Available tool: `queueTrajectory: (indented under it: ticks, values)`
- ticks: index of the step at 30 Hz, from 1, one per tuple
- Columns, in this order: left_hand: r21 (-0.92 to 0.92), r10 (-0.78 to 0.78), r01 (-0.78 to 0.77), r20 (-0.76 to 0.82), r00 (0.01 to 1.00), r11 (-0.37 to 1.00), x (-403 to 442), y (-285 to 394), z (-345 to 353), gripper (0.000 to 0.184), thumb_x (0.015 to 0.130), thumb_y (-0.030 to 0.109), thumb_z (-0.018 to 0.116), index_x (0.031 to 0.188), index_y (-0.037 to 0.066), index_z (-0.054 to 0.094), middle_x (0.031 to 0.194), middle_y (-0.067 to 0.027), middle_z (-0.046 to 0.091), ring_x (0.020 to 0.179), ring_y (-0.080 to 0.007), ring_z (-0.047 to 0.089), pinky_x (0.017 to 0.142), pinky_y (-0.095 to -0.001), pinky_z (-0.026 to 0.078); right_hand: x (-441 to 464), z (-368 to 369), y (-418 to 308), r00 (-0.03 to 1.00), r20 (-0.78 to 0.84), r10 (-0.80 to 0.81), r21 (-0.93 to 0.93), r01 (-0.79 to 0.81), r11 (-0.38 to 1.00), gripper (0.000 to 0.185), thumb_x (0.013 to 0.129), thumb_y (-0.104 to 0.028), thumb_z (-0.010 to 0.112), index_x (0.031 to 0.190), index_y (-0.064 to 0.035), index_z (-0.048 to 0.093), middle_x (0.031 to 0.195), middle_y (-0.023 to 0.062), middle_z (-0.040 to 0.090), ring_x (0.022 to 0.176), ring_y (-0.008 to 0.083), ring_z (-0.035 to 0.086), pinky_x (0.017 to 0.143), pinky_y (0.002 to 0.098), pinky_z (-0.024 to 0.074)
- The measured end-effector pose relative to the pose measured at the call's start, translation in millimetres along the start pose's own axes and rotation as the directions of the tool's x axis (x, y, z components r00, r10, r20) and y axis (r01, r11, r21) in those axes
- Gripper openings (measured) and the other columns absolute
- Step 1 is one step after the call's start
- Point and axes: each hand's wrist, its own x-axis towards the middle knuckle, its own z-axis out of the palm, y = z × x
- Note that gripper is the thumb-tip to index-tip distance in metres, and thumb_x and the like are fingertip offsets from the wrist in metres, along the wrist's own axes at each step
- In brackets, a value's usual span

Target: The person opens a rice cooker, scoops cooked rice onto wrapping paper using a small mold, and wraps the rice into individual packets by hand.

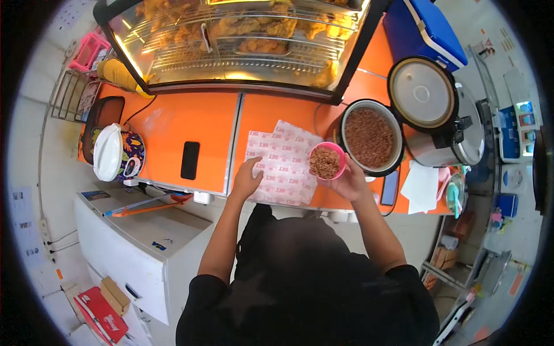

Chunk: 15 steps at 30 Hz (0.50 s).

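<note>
My right hand (350, 183) is closed round a pink cup (341, 164) filled with brown rice (324, 162). The cup is over the right edge of a printed paper wrapper (281, 164), its mouth facing up toward me. On the wrapper's left edge is my left hand (248, 177), fingers apart and holding nothing. Just beyond the cup stands a rice cooker (400, 151) with its lid (422, 92) raised. Brownish-red rice (369, 137) fills its pot.
A heated display case (242, 86) of fried chicken stands behind the orange counter (173, 115). A black phone (190, 160) lies left, near a patterned pot with a white lid (108, 152). Another phone (390, 188) and white papers (420, 185) lie right. A blue cooler (424, 32) stands far right.
</note>
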Motion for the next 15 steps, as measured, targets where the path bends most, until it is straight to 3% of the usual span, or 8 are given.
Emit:
queueTrajectory:
  ticks: [2,5,6,8,9,10,13,15]
  values:
    - [0.369,0.182,-0.195,0.071,0.981,0.909,12,-27,-14,0.081,0.080,0.034,0.084,0.149,0.011,0.049,0.156,-0.0126,0.048,0.144,-0.0342,0.044,0.114,-0.0518,0.040,27,1,33,0.996,0.036,0.079,0.170,-0.084,0.982,0.067,0.106,-0.057,0.042,0.153,-0.0081,0.043,0.151,0.0205,0.050,0.131,0.0398,0.057,0.106,0.0534,0.0491]
    - [0.539,0.130,-0.258,0.265,0.955,0.802,31,-31,-27,0.119,0.065,0.052,0.090,0.161,0.012,0.031,0.167,-0.0127,0.029,0.154,-0.0356,0.025,0.119,-0.0646,0.025,75,-46,94,0.936,-0.349,-0.043,-0.001,0.045,0.999,0.061,0.107,-0.054,0.040,0.147,-0.0093,0.051,0.149,0.0202,0.052,0.131,0.0390,0.057,0.106,0.0520,0.0501]
    - [0.563,0.100,-0.263,0.303,0.948,0.784,37,-44,-23,0.136,0.056,0.060,0.091,0.164,0.015,0.022,0.171,-0.0101,0.020,0.157,-0.0337,0.019,0.118,-0.0688,0.021,91,-43,111,0.897,-0.397,-0.193,-0.110,0.162,0.981,0.049,0.104,-0.042,0.053,0.140,-0.0081,0.057,0.146,0.0204,0.053,0.131,0.0376,0.054,0.106,0.0517,0.0480]
    - [0.553,0.062,-0.248,0.332,0.941,0.795,41,-47,-29,0.138,0.055,0.062,0.091,0.165,0.017,0.021,0.171,-0.0086,0.019,0.157,-0.0328,0.018,0.118,-0.0676,0.021,119,-52,137,0.752,-0.187,-0.633,-0.894,0.137,0.427,0.049,0.098,-0.033,0.062,0.139,-0.0082,0.057,0.144,0.0202,0.051,0.132,0.0374,0.051,0.108,0.0504,0.0454]
    - [0.551,0.042,-0.239,0.346,0.937,0.800,43,-47,-31,0.138,0.055,0.063,0.090,0.165,0.018,0.021,0.172,-0.0079,0.019,0.157,-0.0324,0.018,0.118,-0.0670,0.021,131,-57,150,0.700,0.054,-0.712,-0.998,0.032,-0.045,0.050,0.095,-0.029,0.066,0.139,-0.0082,0.056,0.142,0.0202,0.050,0.132,0.0373,0.049,0.109,0.0497,0.0441]
    - [0.568,0.021,-0.227,0.345,0.938,0.791,44,-48,-30,0.140,0.053,0.065,0.089,0.166,0.020,0.020,0.173,-0.0057,0.017,0.158,-0.0307,0.017,0.119,-0.0649,0.021,140,-43,160,0.746,0.071,-0.662,-0.960,-0.129,-0.248,0.054,0.084,-0.021,0.075,0.134,-0.0092,0.061,0.142,0.0203,0.049,0.131,0.0413,0.045,0.111,0.0551,0.0387]
    - [0.572,0.041,-0.243,0.342,0.939,0.784,45,-56,-27,0.142,0.054,0.065,0.090,0.167,0.019,0.016,0.174,-0.0045,0.013,0.159,-0.0273,0.013,0.117,-0.0653,0.023,159,-76,191,0.787,0.324,-0.526,-0.756,-0.119,-0.643,0.055,0.081,-0.024,0.076,0.134,-0.0153,0.063,0.144,0.0205,0.048,0.133,0.0435,0.043,0.113,0.0581,0.0348]
    - [0.578,0.033,-0.236,0.339,0.940,0.781,49,-58,-29,0.143,0.054,0.065,0.089,0.167,0.019,0.015,0.174,-0.0043,0.012,0.159,-0.0267,0.013,0.118,-0.0649,0.022,165,-81,191,0.817,0.257,-0.516,-0.767,-0.153,-0.624,0.053,0.081,-0.027,0.075,0.132,-0.0182,0.066,0.149,0.0212,0.046,0.140,0.0424,0.040,0.118,0.0596,0.0278]
